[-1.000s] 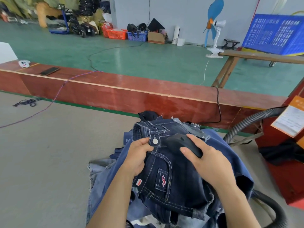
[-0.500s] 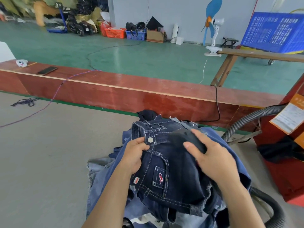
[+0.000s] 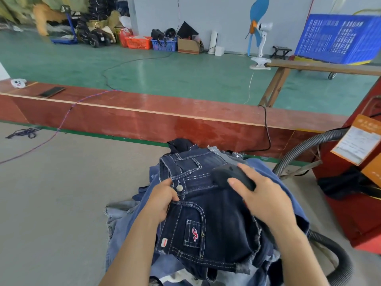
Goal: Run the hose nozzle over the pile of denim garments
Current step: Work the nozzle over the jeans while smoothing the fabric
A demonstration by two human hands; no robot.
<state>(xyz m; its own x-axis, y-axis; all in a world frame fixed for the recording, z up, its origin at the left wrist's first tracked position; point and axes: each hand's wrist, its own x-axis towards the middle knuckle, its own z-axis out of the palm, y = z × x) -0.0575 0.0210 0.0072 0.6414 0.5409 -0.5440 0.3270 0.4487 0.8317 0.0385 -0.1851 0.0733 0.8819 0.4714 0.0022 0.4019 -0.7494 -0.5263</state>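
Head view shows the right hand (image 3: 266, 201) grasping the black hose nozzle (image 3: 231, 176), pressed onto the dark denim shorts (image 3: 210, 219). At nine o'clock, the left hand (image 3: 162, 200) pinches their waistband, likely steadying the pile.

denim shorts (image 3: 208, 219): red logo patch, no letters legible; orange label (image 3: 359, 139): print unreadable

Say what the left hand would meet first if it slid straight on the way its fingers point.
Probably the metal button on the dark jeans; the left hand already grips the cloth beside it.

Grey table (image 3: 51, 203) — denim pile (image 3: 206, 213), cord (image 3: 22, 133), hose (image 3: 338, 263) on it.
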